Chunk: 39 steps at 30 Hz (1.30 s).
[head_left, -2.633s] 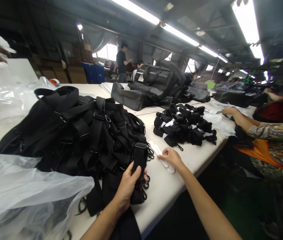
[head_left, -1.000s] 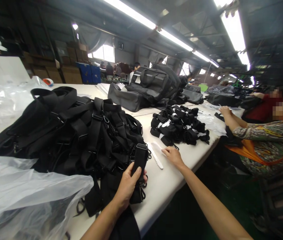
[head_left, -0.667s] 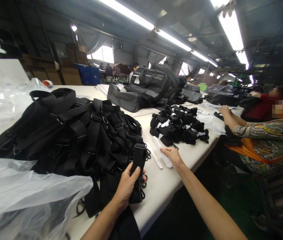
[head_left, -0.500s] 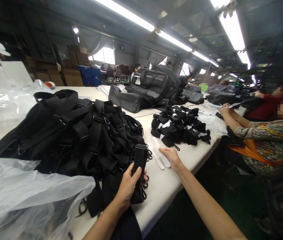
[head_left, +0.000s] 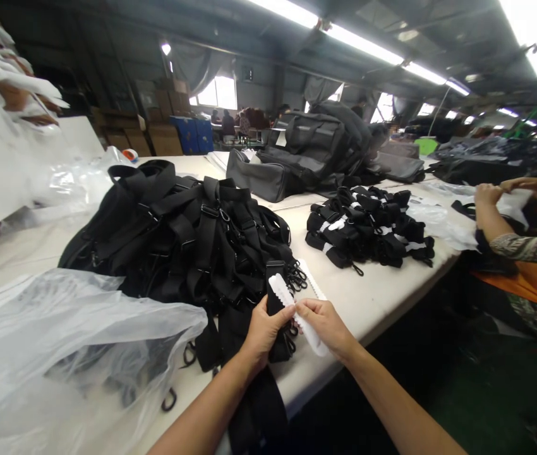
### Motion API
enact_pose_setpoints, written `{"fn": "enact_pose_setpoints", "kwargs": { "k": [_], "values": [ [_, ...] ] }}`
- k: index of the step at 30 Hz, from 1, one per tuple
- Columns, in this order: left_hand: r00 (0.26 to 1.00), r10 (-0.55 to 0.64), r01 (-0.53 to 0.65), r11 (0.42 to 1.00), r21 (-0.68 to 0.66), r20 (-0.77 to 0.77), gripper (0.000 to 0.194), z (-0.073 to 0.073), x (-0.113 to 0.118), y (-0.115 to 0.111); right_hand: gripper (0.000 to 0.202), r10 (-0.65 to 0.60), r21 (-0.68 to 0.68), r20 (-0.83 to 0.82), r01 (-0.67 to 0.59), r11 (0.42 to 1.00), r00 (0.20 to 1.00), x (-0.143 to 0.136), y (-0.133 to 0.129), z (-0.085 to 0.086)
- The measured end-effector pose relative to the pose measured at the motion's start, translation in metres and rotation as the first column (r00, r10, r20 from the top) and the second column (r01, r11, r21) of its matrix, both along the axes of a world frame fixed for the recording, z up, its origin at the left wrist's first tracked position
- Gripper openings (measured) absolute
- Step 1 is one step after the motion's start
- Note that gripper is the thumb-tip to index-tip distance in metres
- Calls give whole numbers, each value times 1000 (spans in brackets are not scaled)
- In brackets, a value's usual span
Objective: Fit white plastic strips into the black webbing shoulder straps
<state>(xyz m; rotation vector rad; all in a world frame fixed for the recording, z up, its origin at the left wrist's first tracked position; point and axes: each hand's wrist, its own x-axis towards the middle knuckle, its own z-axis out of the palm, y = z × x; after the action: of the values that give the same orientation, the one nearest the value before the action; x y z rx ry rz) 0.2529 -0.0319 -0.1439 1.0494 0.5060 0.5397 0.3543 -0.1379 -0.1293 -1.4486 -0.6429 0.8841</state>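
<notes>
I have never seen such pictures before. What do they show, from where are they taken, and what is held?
There is no machine here, only a person working bare-handed. Every picture comes from one camera worn on that person's head, looking forward and down. The left hand holds a black strap; the right hand pinches a wavy-edged white strip in front of it. On the table lie a strap pile, a smaller heap of white-banded bundles, dark bags and clear plastic.
</notes>
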Motion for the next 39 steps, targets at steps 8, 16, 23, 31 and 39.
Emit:
{"fn": "enact_pose_setpoints", "kwargs": {
  "k": [8,16,23,31,39],
  "values": [
    [995,97,-96,995,16,-11,41,-2,-1,-3,37,-94,-18,159,98,995,983,1,-13,-8],
    [996,90,-89,996,32,-28,42,-3,-1,1,36,-88,-77,292,115,990,952,4,-10,-15],
    [997,52,-49,997,62,-49,42,0,0,5,45,4,-82,343,26,996,939,6,-15,-14],
    [990,91,-77,988,135,-104,39,0,0,0,46,-227,7,30,227,974,973,13,-19,-19],
    [988,113,-99,986,134,-101,46,-1,0,1,44,-52,-85,-39,49,995,998,21,-33,4]
  ]
}}
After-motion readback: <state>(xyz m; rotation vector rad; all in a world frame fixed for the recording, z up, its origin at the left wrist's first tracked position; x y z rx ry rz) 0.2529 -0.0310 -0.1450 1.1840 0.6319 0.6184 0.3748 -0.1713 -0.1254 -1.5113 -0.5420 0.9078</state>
